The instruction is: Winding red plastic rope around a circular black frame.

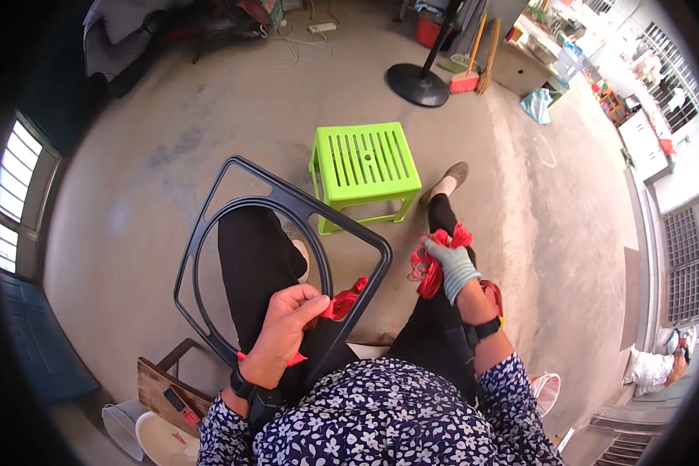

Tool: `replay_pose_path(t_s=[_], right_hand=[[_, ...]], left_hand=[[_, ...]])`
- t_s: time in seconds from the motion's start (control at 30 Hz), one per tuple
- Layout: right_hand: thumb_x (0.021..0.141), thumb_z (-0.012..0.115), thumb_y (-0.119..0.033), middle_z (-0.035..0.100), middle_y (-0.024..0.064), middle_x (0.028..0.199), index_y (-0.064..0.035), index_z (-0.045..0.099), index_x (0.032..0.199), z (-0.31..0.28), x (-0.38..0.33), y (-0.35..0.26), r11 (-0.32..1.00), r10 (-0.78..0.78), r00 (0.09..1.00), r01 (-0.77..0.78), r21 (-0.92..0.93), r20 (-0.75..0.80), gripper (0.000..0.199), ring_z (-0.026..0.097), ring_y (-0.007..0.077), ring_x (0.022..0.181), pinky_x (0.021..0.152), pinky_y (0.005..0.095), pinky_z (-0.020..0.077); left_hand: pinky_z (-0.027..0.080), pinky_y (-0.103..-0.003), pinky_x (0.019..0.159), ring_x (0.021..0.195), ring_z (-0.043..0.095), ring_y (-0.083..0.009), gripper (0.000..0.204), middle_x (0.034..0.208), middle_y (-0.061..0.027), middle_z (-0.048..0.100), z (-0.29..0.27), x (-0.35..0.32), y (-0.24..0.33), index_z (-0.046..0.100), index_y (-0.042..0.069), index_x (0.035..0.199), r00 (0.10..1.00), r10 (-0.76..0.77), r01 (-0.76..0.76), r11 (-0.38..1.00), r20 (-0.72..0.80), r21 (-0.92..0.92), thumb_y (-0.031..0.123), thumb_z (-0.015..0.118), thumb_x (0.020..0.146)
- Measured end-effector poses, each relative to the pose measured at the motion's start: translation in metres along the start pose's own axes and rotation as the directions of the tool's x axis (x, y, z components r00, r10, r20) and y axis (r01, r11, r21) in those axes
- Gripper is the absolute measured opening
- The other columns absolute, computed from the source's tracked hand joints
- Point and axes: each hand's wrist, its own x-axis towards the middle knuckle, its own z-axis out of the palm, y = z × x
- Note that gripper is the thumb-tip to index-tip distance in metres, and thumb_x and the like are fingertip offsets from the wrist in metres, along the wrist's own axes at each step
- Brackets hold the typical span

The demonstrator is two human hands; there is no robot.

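Observation:
A dark grey plastic frame [210, 233], square outside with a round opening, rests tilted across my left thigh. My left hand [283, 330], bare, grips its near edge and pinches a red strip [343, 299] against it. My right hand [452, 268], in a pale grey-green glove, is closed on a bundle of red strips [429, 272] above my right knee. I sit with both legs in black trousers, the right leg stretched forward.
A bright green slotted plastic stool [363, 167] stands on the concrete floor just beyond my knees. A black round fan base [418, 84], a red broom [466, 78] and a cabinet [520, 66] stand at the back right. A wooden stool [167, 388] and a white bucket [163, 439] sit at lower left.

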Motion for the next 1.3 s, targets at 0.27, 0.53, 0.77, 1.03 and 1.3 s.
replay_pose_path(t_s=[0.27, 0.53, 0.77, 1.03, 1.3], right_hand=[[0.085, 0.064, -0.008, 0.063, 0.0057, 0.092, -0.0035, 0.059, 0.101, -0.002, -0.073, 0.004, 0.985, -0.121, 0.977, 0.140, -0.099, 0.176, 0.018, 0.064, 0.0190, 0.081, 0.068, 0.0327, 0.0547], [0.084, 0.065, -0.008, 0.062, 0.0037, 0.092, -0.0052, 0.057, 0.100, 0.008, -0.066, 0.008, 0.985, -0.086, 0.956, 0.125, -0.122, 0.280, 0.018, 0.063, 0.0168, 0.079, 0.066, 0.0311, 0.0540], [0.084, 0.066, -0.009, 0.063, 0.0049, 0.094, -0.0035, 0.059, 0.102, 0.008, -0.064, 0.021, 0.964, -0.098, 0.950, 0.165, -0.210, 0.297, 0.020, 0.063, 0.0161, 0.081, 0.068, 0.0309, 0.0538], [0.086, 0.064, -0.016, 0.065, 0.0067, 0.082, 0.0001, 0.061, 0.103, 0.023, -0.096, 0.016, 0.886, -0.155, 0.891, 0.316, -0.340, 0.426, 0.024, 0.063, 0.0142, 0.070, 0.062, 0.0279, 0.0526], [0.086, 0.064, -0.017, 0.065, 0.0065, 0.085, -0.0013, 0.059, 0.102, 0.010, -0.105, 0.017, 0.927, -0.151, 0.889, 0.279, -0.250, 0.432, 0.024, 0.063, 0.0140, 0.065, 0.061, 0.0263, 0.0521]], left_hand=[[0.049, -0.022, 0.069, 0.069, 0.059, -0.0099, 0.007, 0.076, -0.0016, 0.062, -0.007, -0.012, 0.000, 0.059, 0.005, 0.082, 0.995, 0.055, -0.045, 0.992, 0.089, -0.116, 0.009, 0.060, 0.088], [0.051, -0.023, 0.070, 0.070, 0.061, -0.0098, 0.007, 0.078, -0.0024, 0.063, -0.002, -0.023, 0.005, 0.061, 0.004, 0.082, 0.991, 0.133, -0.127, 0.974, 0.025, -0.186, 0.008, 0.061, 0.088], [0.052, -0.024, 0.070, 0.071, 0.061, -0.0103, 0.008, 0.078, -0.0029, 0.063, -0.005, -0.026, 0.006, 0.061, 0.004, 0.084, 0.988, 0.156, -0.154, 0.968, -0.002, -0.197, 0.009, 0.059, 0.089], [0.051, -0.024, 0.072, 0.074, 0.063, -0.0133, 0.008, 0.082, -0.0076, 0.066, -0.001, -0.014, 0.000, 0.060, 0.004, 0.083, 0.988, 0.138, -0.128, 0.982, 0.063, -0.140, 0.010, 0.060, 0.089], [0.052, -0.026, 0.074, 0.075, 0.063, -0.0136, 0.009, 0.081, -0.0074, 0.066, 0.017, -0.015, -0.003, 0.060, 0.004, 0.082, 0.991, 0.069, -0.061, 0.995, 0.115, -0.073, 0.011, 0.060, 0.089]])
